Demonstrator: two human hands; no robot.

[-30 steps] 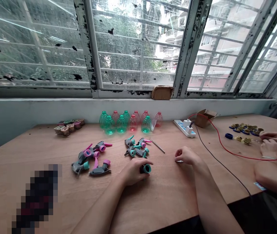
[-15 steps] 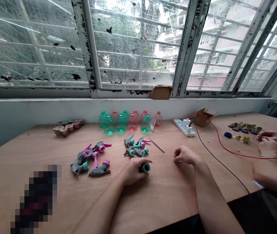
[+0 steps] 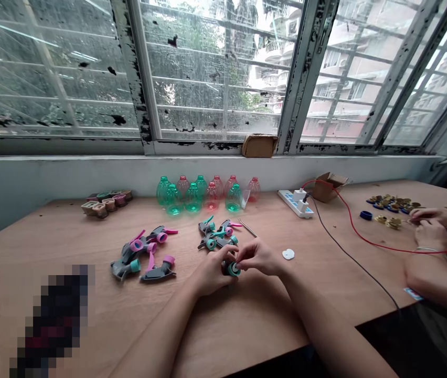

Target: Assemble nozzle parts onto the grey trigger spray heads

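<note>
My left hand is wrapped round a grey trigger spray head, its teal collar facing me. At that collar my right hand has its thumb and fingertips pinched together. Something small and whitish shows in the collar's mouth beside these fingertips; whether they still grip it is unclear. Small white flat pieces lie on the table to the right of my right hand. Just beyond my hands is a cluster of grey spray heads with teal and pink parts. More spray heads lie to the left.
Green bottles and red bottles stand by the wall. A thin metal rod lies behind my right hand. A power strip trails red and black cables across the right. Another person's hands work beside gold-coloured parts.
My right hand has moved left to the spray head's collar, uncovering the white pieces on the table. My left hand keeps hold of the spray head. The view has shifted slightly.
</note>
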